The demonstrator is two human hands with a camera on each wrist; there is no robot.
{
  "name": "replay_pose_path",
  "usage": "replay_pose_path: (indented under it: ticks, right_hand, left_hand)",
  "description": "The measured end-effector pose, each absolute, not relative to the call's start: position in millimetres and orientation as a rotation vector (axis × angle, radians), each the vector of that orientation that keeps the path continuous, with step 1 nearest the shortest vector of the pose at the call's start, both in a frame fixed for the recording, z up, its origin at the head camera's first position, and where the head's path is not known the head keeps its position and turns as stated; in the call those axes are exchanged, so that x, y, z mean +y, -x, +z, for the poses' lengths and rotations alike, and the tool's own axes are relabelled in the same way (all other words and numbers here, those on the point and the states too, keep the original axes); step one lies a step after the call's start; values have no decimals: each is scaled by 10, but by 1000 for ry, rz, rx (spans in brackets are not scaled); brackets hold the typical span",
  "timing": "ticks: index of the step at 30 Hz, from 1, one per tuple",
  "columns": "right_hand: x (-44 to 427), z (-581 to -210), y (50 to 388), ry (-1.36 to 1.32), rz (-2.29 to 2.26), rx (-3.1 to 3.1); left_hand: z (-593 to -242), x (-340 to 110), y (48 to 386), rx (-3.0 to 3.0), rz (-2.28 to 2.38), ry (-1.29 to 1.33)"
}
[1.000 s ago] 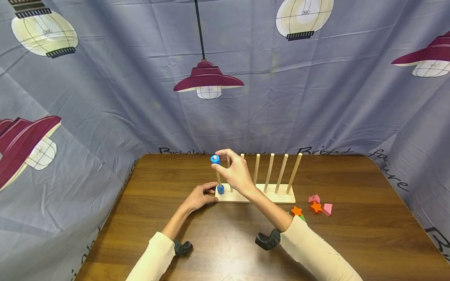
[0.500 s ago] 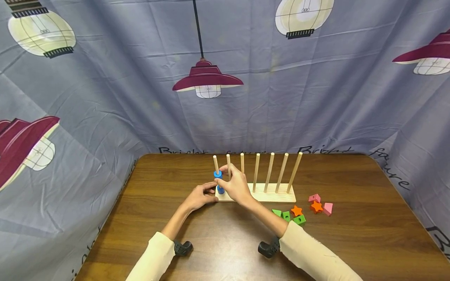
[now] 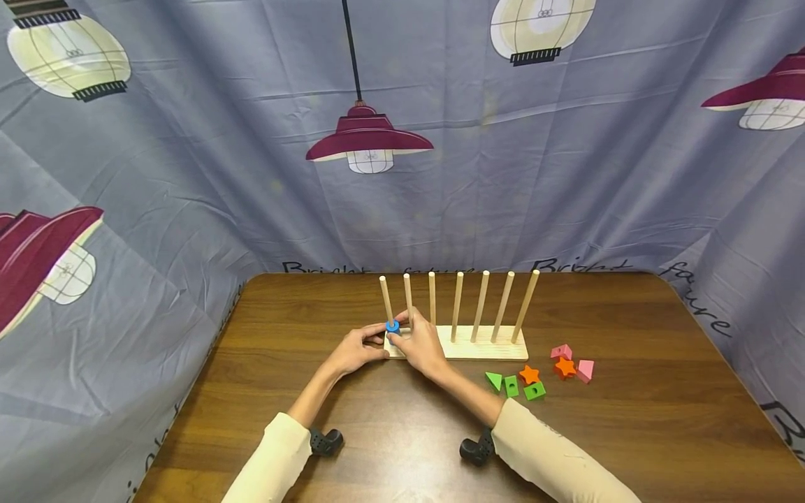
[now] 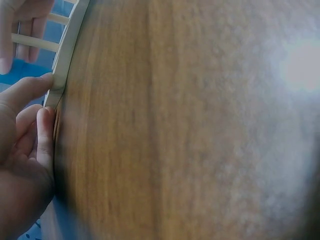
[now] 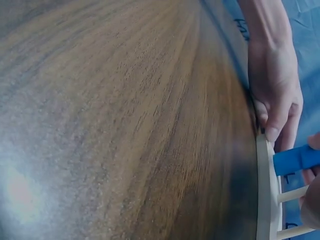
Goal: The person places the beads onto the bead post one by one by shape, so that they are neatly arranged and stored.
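Note:
A wooden peg board (image 3: 484, 344) with a row of upright pegs stands on the table. On its leftmost peg sit two blue cylinder blocks (image 3: 393, 326), one on top of the other; in the right wrist view the lower blue block (image 5: 286, 162) lies close to the base. My right hand (image 3: 423, 348) pinches the upper block between thumb and fingers. My left hand (image 3: 353, 353) holds the board's left end, its thumb on the front edge. In the left wrist view, the left hand (image 4: 22, 170) touches the base (image 4: 62, 60).
Green blocks (image 3: 511, 386), orange star blocks (image 3: 530, 375) and pink blocks (image 3: 585, 371) lie on the brown wooden table (image 3: 660, 419), to the right and in front of the board. A grey-blue lamp-print curtain (image 3: 478, 195) hangs behind the table.
My right hand has slid the upper blue block down the leftmost peg, from its top to the lower block. The left hand has stayed at the board's end.

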State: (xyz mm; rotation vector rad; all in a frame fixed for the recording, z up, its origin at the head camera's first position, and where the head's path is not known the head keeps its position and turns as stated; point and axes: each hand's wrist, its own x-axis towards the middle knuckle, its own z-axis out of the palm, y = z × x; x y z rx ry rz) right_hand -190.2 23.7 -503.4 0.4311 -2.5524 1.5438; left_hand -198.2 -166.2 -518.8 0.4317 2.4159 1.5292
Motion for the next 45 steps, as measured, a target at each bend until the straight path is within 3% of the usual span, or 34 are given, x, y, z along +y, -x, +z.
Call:
replay_pose_path:
  ticks: [11, 20, 33, 45]
  right_hand:
    - [513, -4850, 1704, -469, 1628, -2619]
    - [1170, -4762, 1448, -487, 1875, -2468]
    - [2251, -4830, 1076, -238, 1633, -2473]
    - [2489, -5012, 972, -75, 1546, -2778]
  left_hand:
    - [-5216, -1667, 1988, 2422, 1520, -427]
    - [-5237, -1658, 1983, 2434, 1499, -411]
    - [-5207, -1672, 1991, 2411, 1496, -417]
    - [-5202, -1697, 1996, 2415, 1494, -410]
